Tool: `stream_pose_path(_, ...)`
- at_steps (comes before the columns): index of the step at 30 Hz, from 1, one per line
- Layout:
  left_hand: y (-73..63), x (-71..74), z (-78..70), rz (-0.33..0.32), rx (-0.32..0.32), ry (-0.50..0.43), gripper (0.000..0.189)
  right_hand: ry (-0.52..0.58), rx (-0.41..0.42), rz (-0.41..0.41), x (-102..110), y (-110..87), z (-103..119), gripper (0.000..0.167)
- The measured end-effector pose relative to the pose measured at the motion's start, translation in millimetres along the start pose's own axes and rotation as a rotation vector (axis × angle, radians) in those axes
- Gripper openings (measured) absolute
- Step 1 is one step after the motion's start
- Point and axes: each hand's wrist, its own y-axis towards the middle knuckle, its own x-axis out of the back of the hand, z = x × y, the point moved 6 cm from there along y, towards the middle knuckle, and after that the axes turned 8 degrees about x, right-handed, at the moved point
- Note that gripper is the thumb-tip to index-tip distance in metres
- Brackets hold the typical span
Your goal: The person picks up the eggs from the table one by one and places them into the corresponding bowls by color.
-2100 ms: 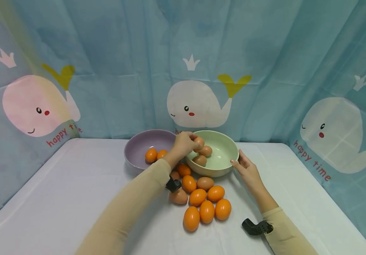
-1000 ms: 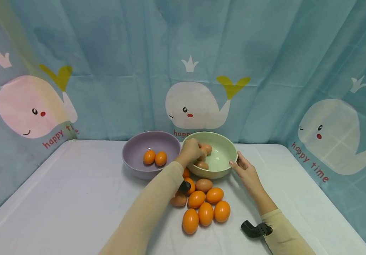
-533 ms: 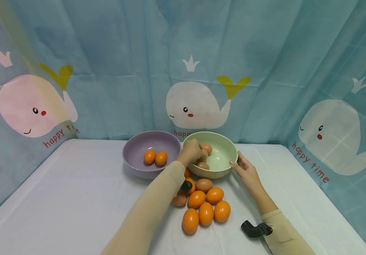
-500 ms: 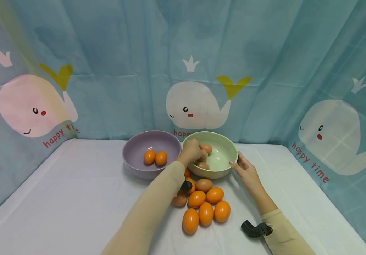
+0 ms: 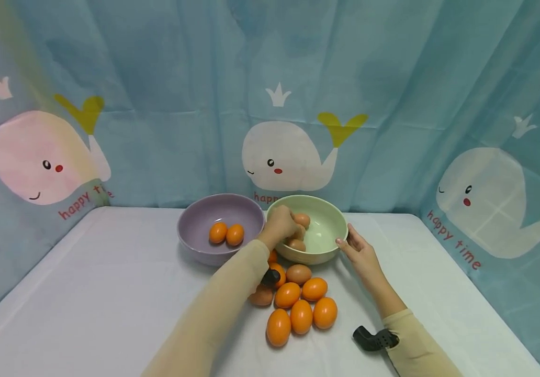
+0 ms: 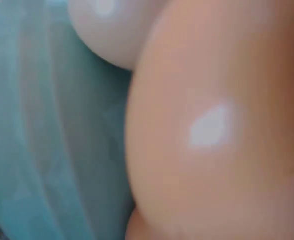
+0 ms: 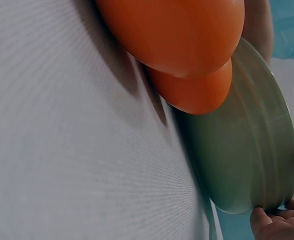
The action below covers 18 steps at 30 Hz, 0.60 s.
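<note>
My left hand (image 5: 279, 225) reaches over the left rim of the pale green bowl (image 5: 328, 225), fingers curled round a brown egg (image 5: 300, 232) low inside it. Two more brown eggs show in that bowl, one behind (image 5: 303, 219) and one in front (image 5: 296, 245). My right hand (image 5: 361, 257) holds the bowl's right side, thumb at the front and fingers farther back. In the right wrist view, fingertips (image 7: 261, 220) touch the bowl's ridged outer wall. A brown eggshell (image 6: 202, 165) fills much of the left wrist view, blurred.
A purple bowl (image 5: 194, 230) with two orange eggs (image 5: 226, 234) stands left of the green one. Several orange eggs (image 5: 301, 317) and a few brown eggs (image 5: 299, 274) lie on the white table in front, partly hidden by the left sleeve. A whale-print curtain (image 5: 171, 157) hangs behind.
My left hand has lowered the brown egg from above the green bowl's left rim down into the bowl, and has since stayed there. My right hand keeps its hold on the bowl.
</note>
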Motion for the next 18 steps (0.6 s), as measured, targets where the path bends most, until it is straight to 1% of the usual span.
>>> stream_pose_path(3,-8.9,13.3,3.0,0.002,-0.019,-0.128,0.030,0.005,0.007,0.005,-2.8,0.5,0.5,0.073)
stream_pose_path(5,-17.2,25.1,3.9,0.027,-0.037,-0.201,0.038,0.007,0.011,0.013,-4.4,0.7,1.0,0.074)
stream_pose_path(7,-26.5,36.1,5.2,0.066,-0.046,-0.269,0.042,0.006,0.011,0.016,-4.9,0.7,1.6,0.074)
stream_pose_path(10,-41.7,50.1,6.8,0.103,-0.067,-0.333,0.045,-0.002,0.006,0.014,-3.9,0.1,1.8,0.074)
stream_pose_path(13,-57.5,57.6,11.3,0.143,-0.070,-0.418,0.044,-0.006,0.001,0.009,-1.8,-0.7,2.0,0.074)
stream_pose_path(16,-73.8,60.6,17.6,0.182,-0.076,-0.466,0.042,-0.003,-0.001,0.009,-0.9,-1.3,1.9,0.074)
stream_pose_path(18,-84.9,60.7,23.0,0.210,-0.079,-0.477,0.044,0.000,0.000,0.007,-1.0,-1.3,1.7,0.074)
